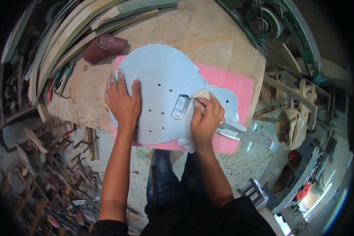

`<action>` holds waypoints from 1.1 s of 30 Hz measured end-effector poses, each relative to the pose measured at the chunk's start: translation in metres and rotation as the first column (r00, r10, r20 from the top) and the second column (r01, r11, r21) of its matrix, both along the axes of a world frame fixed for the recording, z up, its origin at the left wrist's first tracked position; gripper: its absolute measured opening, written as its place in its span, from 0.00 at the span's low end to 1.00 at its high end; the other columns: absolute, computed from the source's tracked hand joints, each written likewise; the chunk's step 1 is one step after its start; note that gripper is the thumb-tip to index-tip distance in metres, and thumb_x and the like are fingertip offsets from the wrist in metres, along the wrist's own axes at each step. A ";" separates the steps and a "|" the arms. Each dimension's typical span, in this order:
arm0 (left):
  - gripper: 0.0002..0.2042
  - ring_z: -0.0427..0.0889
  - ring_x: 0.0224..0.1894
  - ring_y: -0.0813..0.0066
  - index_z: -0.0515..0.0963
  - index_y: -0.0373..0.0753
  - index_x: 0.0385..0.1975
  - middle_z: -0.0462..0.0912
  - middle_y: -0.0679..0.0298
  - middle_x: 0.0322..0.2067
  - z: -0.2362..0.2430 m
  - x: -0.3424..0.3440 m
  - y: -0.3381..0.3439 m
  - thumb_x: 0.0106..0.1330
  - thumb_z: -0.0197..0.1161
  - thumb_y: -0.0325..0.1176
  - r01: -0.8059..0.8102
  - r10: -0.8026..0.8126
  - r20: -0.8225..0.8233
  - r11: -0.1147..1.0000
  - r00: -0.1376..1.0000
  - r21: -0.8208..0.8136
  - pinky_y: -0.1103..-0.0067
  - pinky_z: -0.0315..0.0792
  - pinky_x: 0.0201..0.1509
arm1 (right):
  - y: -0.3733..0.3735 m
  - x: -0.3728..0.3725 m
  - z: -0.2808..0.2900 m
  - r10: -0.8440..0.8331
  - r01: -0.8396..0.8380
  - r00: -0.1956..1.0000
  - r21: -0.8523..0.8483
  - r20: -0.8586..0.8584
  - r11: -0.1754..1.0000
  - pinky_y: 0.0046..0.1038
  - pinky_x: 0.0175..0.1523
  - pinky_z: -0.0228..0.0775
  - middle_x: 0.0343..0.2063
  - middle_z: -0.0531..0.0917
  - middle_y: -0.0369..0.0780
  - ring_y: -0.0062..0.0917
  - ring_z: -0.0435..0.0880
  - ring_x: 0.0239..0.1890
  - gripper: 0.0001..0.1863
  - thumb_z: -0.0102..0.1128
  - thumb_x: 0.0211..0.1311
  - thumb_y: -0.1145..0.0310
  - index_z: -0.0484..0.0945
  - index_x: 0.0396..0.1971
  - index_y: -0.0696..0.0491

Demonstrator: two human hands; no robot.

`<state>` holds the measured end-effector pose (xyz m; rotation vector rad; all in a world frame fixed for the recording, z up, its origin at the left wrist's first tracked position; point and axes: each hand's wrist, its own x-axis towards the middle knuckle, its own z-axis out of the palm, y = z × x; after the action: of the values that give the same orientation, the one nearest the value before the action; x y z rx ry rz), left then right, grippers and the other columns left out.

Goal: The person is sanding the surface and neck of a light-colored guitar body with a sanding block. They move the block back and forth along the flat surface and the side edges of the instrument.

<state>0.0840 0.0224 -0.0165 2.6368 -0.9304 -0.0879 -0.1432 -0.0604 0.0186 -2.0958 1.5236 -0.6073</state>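
A light grey shaped board (161,63) with several drilled holes lies flat on a pink sheet (228,76). My left hand (124,100) rests on the board's left side, fingers stretched and holding nothing. Over the narrow right part of the board, my right hand (208,118) is closed, thumb and fingers pinching a small beige flat piece (201,94). I cannot make out whether that is folded sandpaper or a pad. Just left of it a small clear, ridged container (181,107) lies on the board. White scraps and a flat blade-like strip (234,125) stick out beside my right hand.
A rolled brown abrasive sheet (105,48) and pliers (63,80) lie on the wooden table (208,39). Curved wooden strips (70,35) are stacked at the far left. Green machinery (271,23) stands far right, a bulging sack (292,128) near the table's right edge.
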 end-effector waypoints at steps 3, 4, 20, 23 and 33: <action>0.34 0.61 0.78 0.44 0.66 0.40 0.78 0.65 0.42 0.76 0.002 -0.001 0.002 0.78 0.55 0.55 -0.016 0.016 -0.022 1.000 1.000 0.015 0.54 0.50 0.82 | 0.056 -0.028 -0.013 0.018 -0.021 0.995 -0.036 -0.096 0.999 0.54 0.68 0.58 0.65 0.79 0.47 0.49 0.72 0.65 0.09 0.62 0.72 0.65 0.83 0.47 0.50; 0.34 0.61 0.78 0.44 0.66 0.40 0.78 0.65 0.42 0.76 0.003 -0.001 0.004 0.78 0.55 0.55 -0.007 0.007 -0.020 1.000 1.000 0.013 0.54 0.50 0.82 | 0.073 -0.032 -0.010 0.037 -0.039 0.998 -0.048 -0.042 0.998 0.54 0.68 0.59 0.66 0.78 0.47 0.49 0.72 0.65 0.07 0.62 0.73 0.65 0.83 0.44 0.51; 0.36 0.62 0.77 0.43 0.66 0.37 0.77 0.65 0.42 0.76 0.005 0.004 0.004 0.77 0.57 0.55 -0.006 0.006 -0.030 1.000 1.000 -0.003 0.52 0.52 0.79 | 0.039 0.000 -0.015 0.137 -0.146 0.986 -0.095 -0.095 0.985 0.47 0.69 0.53 0.65 0.81 0.42 0.44 0.75 0.65 0.05 0.65 0.67 0.68 0.84 0.40 0.48; 0.36 0.63 0.77 0.43 0.66 0.36 0.77 0.66 0.42 0.75 0.004 -0.002 -0.002 0.78 0.56 0.55 0.003 -0.003 -0.026 1.000 1.000 0.003 0.53 0.52 0.80 | -0.002 0.014 -0.014 0.112 -0.115 0.993 -0.109 -0.030 0.987 0.50 0.68 0.55 0.65 0.81 0.43 0.45 0.75 0.65 0.06 0.64 0.68 0.68 0.82 0.39 0.54; 0.36 0.62 0.77 0.42 0.67 0.37 0.77 0.65 0.42 0.76 0.004 0.002 0.004 0.76 0.58 0.56 -0.010 0.009 -0.047 1.000 0.999 -0.015 0.50 0.52 0.79 | 0.054 -0.013 -0.016 0.143 -0.158 0.982 -0.121 -0.125 0.980 0.50 0.68 0.54 0.67 0.80 0.44 0.46 0.74 0.65 0.04 0.65 0.70 0.67 0.83 0.41 0.49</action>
<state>0.0862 0.0268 -0.0127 2.6131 -0.8988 -0.1397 -0.1565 -0.0067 0.0026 -2.3583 1.4019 -0.5508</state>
